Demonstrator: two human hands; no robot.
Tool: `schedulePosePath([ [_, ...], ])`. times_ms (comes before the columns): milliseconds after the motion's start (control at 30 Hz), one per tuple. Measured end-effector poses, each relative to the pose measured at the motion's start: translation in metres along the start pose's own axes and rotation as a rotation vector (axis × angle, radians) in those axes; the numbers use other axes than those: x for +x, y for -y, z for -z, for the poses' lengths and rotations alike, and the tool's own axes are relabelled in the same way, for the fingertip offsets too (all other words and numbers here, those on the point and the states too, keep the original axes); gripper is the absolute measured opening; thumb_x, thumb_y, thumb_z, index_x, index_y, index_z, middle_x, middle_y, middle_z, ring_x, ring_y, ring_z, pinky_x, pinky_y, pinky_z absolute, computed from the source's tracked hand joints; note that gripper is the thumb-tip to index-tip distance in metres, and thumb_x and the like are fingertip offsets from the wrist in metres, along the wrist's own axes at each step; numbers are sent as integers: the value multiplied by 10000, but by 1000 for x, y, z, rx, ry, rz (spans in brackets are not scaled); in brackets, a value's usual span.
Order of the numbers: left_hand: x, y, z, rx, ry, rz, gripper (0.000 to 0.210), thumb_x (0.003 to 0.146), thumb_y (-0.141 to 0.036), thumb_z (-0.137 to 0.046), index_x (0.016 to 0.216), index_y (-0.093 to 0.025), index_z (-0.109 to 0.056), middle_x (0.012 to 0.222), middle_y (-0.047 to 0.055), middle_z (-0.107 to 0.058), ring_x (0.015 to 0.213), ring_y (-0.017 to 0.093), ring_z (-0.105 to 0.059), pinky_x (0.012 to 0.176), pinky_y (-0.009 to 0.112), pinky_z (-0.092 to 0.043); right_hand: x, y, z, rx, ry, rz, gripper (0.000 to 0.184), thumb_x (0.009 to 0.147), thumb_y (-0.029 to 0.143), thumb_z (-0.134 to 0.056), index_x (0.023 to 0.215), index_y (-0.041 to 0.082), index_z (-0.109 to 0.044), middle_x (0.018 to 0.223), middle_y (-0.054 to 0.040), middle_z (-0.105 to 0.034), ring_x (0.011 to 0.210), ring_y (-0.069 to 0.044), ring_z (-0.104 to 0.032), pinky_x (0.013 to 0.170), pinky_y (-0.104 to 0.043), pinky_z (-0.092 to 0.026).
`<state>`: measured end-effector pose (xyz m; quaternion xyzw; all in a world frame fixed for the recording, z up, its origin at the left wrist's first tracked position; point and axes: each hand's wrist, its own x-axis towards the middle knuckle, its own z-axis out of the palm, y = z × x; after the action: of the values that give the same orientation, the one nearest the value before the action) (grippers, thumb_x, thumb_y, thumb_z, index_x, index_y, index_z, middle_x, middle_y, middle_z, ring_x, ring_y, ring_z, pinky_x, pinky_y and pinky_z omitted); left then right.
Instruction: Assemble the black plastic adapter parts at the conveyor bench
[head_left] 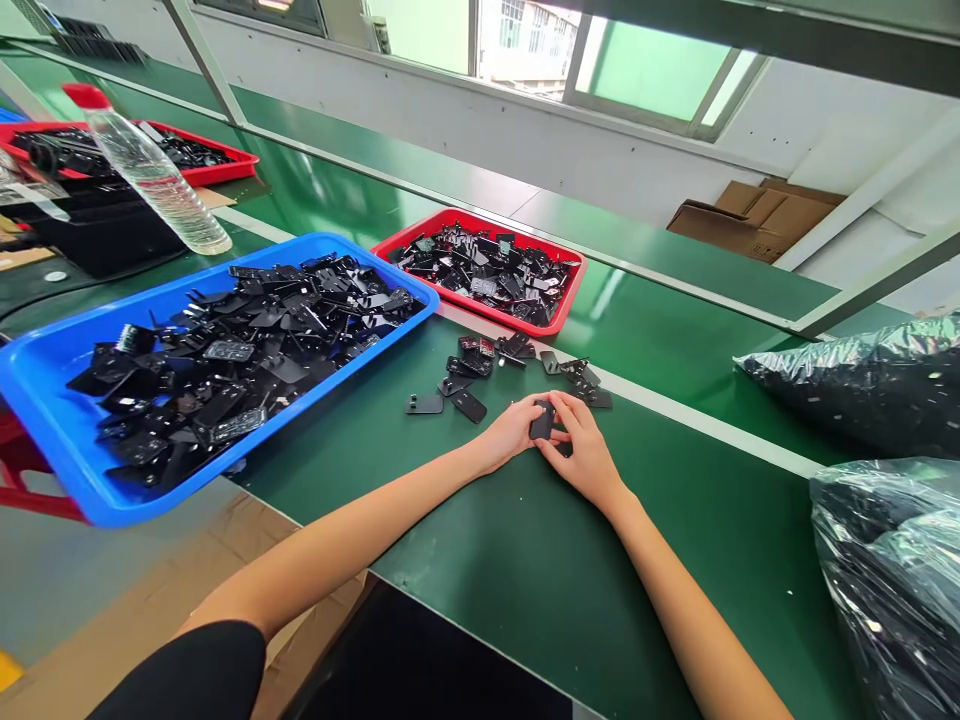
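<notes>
Both hands meet over the green tabletop (480,560). My left hand (514,435) is closed on a small flat black plastic part (541,420), its thumb lying across the face. From the other side, the fingers of my right hand (589,450) curl in and touch the same part. Another dark bit shows between the right thumb and fingers; I cannot make out whether it is separate. Just beyond the hands lie loose black parts (469,405), several of them, some with small raised pegs. More dark pieces (577,375) are scattered behind my right hand.
A blue tray (322,385) heaped with black parts stands at left, overhanging the table edge. Behind it sits a red tray (574,285) of smaller parts. A water bottle (150,170) and another red tray (240,168) are far left. Plastic bags (885,540) of black parts line the right.
</notes>
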<state>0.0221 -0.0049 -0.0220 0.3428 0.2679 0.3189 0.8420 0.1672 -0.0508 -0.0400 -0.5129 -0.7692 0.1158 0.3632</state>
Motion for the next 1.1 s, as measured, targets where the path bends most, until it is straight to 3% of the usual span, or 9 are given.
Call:
schedulePosePath([
  [133, -1, 2, 0, 114, -26, -44, 414, 801, -156, -448, 1209, -206, -501, 1008, 70, -654, 722, 164, -657, 716, 322, -502, 0, 1, 0, -39, 0, 26, 647, 794, 237, -560, 1389, 246, -307, 1335, -116, -412, 1225, -261, -414, 991, -463, -422],
  [300, 1, 2, 3, 94, 19, -29, 453, 763, -180, -460, 1216, -181, -486, 909, 78, -678, 645, 189, -655, 643, 324, -493, 0, 2, 0, -62, -36, 63, 604, 785, 283, -596, 1340, 229, -364, 1339, -130, -407, 1217, -268, -421, 989, -470, -418],
  [467, 1, -4, 5, -125, 181, 94, 431, 780, -293, -432, 1168, -126, -523, 999, 137, -670, 766, 237, -668, 709, 333, -470, -1, 2, 2, -13, -117, 39, 524, 751, 278, -628, 1237, 207, -444, 1244, -129, -480, 1155, -258, -472, 968, -450, -435],
  [600, 0, -6, 6, -223, 248, 192, 373, 813, -267, -463, 1148, -118, -536, 1076, 163, -648, 872, 252, -661, 811, 361, -449, 0, 2, 6, 67, -203, -17, 431, 754, 307, -621, 1155, 213, -493, 1165, -111, -528, 1107, -257, -503, 950, -461, -441],
  [833, 2, -4, 8, -142, 153, 86, 345, 759, -197, -648, 1096, -147, -593, 1062, 124, -654, 853, 204, -653, 852, 378, -458, -1, 3, 5, 28, -196, 45, 510, 790, 278, -593, 1257, 205, -402, 1204, -121, -501, 1136, -247, -476, 962, -454, -425],
  [1100, -4, -6, 2, 278, 38, -72, 380, 706, -276, -715, 1051, -149, -616, 1002, 93, -654, 845, 179, -649, 773, 302, -483, -4, -1, 1, -138, -326, 66, 456, 762, 272, -637, 1158, 188, -429, 1022, -100, -549, 877, -206, -547, 739, -378, -511],
])
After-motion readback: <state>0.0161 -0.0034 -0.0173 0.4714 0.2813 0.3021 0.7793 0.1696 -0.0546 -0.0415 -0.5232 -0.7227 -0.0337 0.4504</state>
